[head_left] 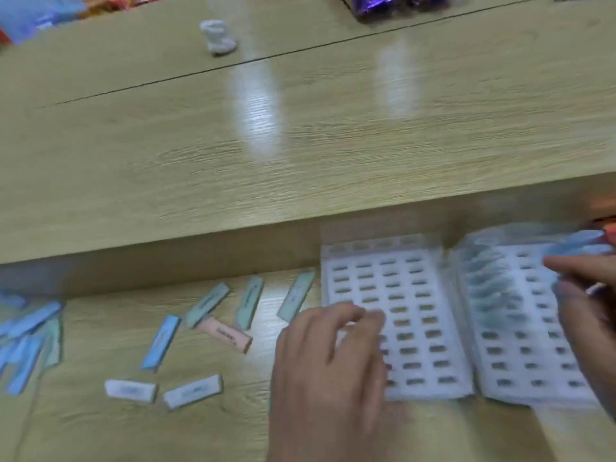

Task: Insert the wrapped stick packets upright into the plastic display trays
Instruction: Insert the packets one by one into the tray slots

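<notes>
Heavy blur here, and the right hand (581, 295) is cut off at the frame edge, so its grip can't be read, though blurred packets sit at its fingertips. Two white trays (396, 328) side by side on the bench (300, 145); the right tray (533, 361) has one column of upright packets (490, 288). Eight loose packets (220, 333) lie left of the left hand (328, 358), plus a blue heap (26, 341). That hand rests open and empty on the left tray's near corner.
</notes>
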